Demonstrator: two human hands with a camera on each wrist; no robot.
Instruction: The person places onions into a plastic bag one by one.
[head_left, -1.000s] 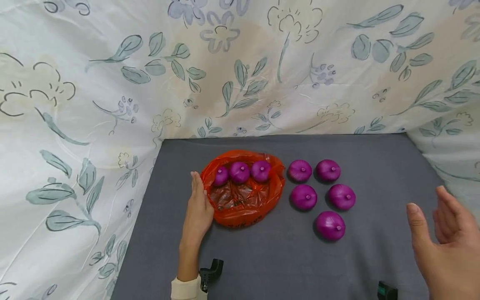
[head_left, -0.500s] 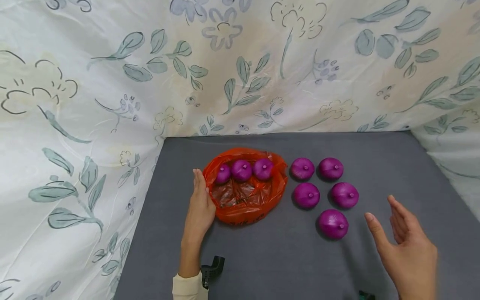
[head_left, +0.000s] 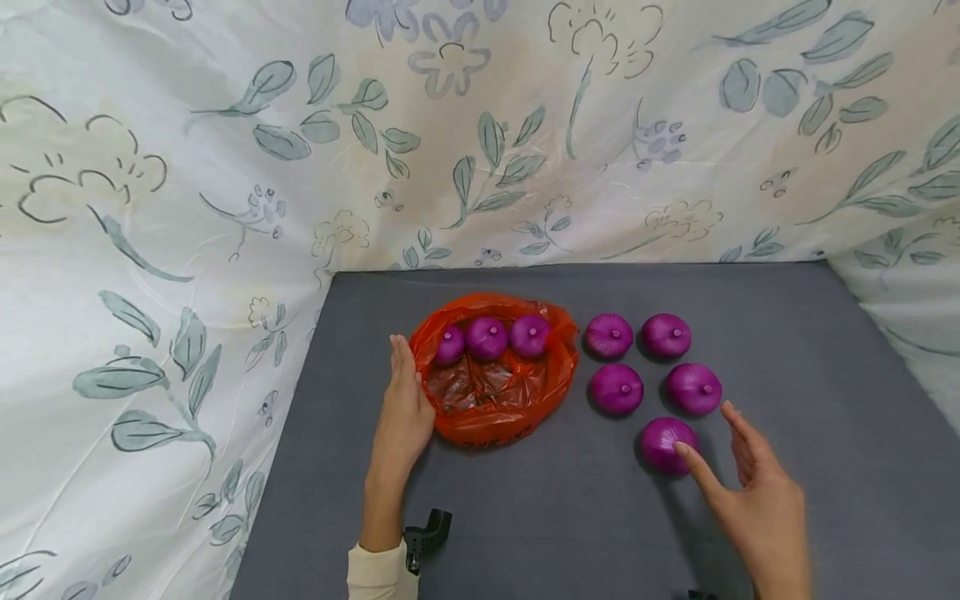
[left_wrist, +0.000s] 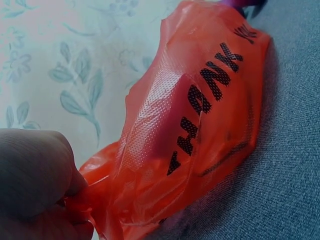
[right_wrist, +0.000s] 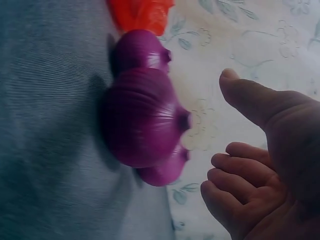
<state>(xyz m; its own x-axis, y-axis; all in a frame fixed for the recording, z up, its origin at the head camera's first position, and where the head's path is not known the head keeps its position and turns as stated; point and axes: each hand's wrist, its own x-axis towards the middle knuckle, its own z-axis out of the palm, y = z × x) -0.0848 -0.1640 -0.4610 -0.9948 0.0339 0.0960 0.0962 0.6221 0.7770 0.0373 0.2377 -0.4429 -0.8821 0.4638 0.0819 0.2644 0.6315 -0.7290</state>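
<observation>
A red plastic bag [head_left: 502, 425] with black lettering lies with its mouth spread wide, and three purple onions [head_left: 487, 339] sit along its far inner side. My left hand [head_left: 401, 417] is at the bag's left side; in the left wrist view its thumb and fingers pinch the gathered plastic [left_wrist: 95, 195]. Right of the bag, several more purple onions stand on the cloth. My right hand [head_left: 757, 500] is over the nearest onion [head_left: 663, 446], thumb and fingers spread apart. The right wrist view shows a gap between that hand [right_wrist: 265, 165] and the onion [right_wrist: 142, 117].
Grey cloth [head_left: 540, 525] covers the table. Four other loose onions would exceed a small group: several, among them one at the front left [head_left: 617, 389], stand close together. Floral fabric [head_left: 525, 142] hangs behind and at both sides. A black wrist mount [head_left: 427, 533] sits by the left sleeve.
My right hand has come in from the right to the nearest onion. The left hand stays at the bag's side; the whole view has shifted slightly.
</observation>
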